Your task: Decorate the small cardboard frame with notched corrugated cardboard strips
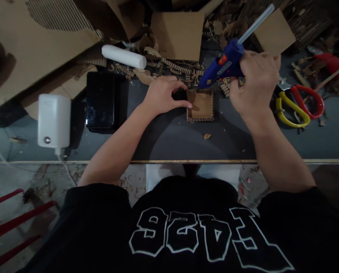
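Observation:
A small square tray of brown cardboard (pixel 202 106) with low corrugated walls lies on the dark table in front of me. My left hand (pixel 165 94) grips it at its left side, thumb at the left wall and fingers curled toward the back left corner. In my right hand (pixel 257 83) is a blue hot glue gun (pixel 230 58), its fingers wrapped round the handle. A translucent glue stick (pixel 256 24) sticks out of the gun's rear. The nozzle points down and left, close to the tray's back wall.
Scissors with red and yellow handles (pixel 292 112) lie at the right. On the left are a black phone-like slab (pixel 100 100), a white power adapter (pixel 54 121) with a cable, and a white cylinder (pixel 124 56). Cardboard pieces (pixel 176 34) and scraps crowd the back.

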Demonstrator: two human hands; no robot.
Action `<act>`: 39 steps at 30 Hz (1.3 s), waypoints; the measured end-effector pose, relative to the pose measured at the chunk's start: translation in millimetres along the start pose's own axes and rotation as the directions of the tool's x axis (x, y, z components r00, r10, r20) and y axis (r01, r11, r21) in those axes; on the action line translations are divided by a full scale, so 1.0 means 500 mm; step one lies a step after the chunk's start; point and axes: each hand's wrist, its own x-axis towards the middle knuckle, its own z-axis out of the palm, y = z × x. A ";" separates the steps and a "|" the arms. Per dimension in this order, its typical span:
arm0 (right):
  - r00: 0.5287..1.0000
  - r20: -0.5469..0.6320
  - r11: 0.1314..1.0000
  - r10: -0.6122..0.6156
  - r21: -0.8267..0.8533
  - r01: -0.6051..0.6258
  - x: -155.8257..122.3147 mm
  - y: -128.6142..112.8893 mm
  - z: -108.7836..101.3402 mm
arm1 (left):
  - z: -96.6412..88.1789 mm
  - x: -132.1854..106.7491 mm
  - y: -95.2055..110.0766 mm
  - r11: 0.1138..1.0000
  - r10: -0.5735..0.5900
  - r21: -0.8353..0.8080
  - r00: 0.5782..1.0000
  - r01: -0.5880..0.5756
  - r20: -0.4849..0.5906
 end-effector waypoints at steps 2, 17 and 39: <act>1.000 0.011 0.999 0.008 -0.051 -0.007 0.000 -0.001 -0.003 | -0.003 0.000 0.005 1.000 0.010 -0.006 1.000 -0.010 -0.014; 0.998 0.030 0.984 0.056 -0.169 -0.050 0.000 -0.011 -0.028 | -0.015 0.002 0.023 1.000 -0.002 -0.012 1.000 0.002 0.009; 0.989 -0.023 0.975 -0.148 -0.172 0.142 0.023 0.035 -0.026 | -0.010 0.001 0.023 0.999 -0.016 0.034 1.000 0.016 0.014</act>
